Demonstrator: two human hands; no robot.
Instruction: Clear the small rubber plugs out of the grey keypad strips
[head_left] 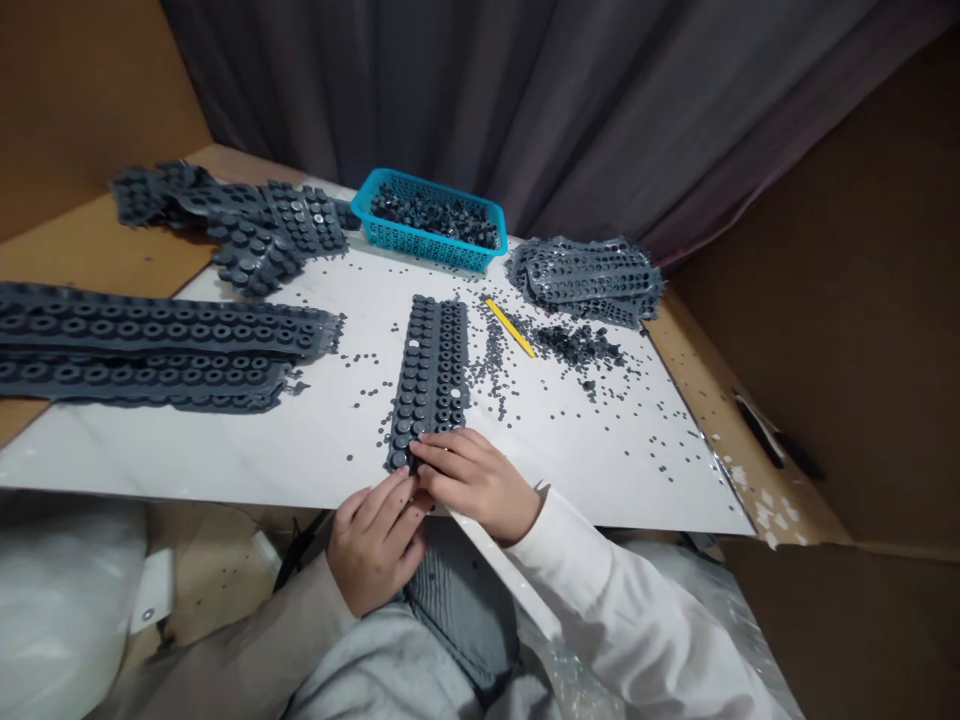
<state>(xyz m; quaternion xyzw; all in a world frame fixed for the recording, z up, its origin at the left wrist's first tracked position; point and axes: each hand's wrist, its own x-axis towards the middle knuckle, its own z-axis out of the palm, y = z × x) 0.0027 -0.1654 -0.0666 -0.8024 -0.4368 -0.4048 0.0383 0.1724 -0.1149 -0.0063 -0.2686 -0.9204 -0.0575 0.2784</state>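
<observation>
A dark grey moulded rubber strip of round buttons (430, 380) lies lengthwise on the white board (255, 450), pointing away from me. My right hand (472, 480) rests across its near end with the fingers curled over the buttons. My left hand (375, 545) comes up from below, its fingertips pressed against the same end. The lower part of the strip is hidden by my fingers. Tiny dark rubber bits (360, 400) lie scattered on the board around it.
Stacked rubber strips (135, 345) lie at the left, with more (247, 230) behind them and at the right (589, 280). A blue plastic basket (427, 220) holds dark rubber pieces. A yellow pencil (510, 328) lies on the board. Cardboard and a grey curtain (450, 90) surround it.
</observation>
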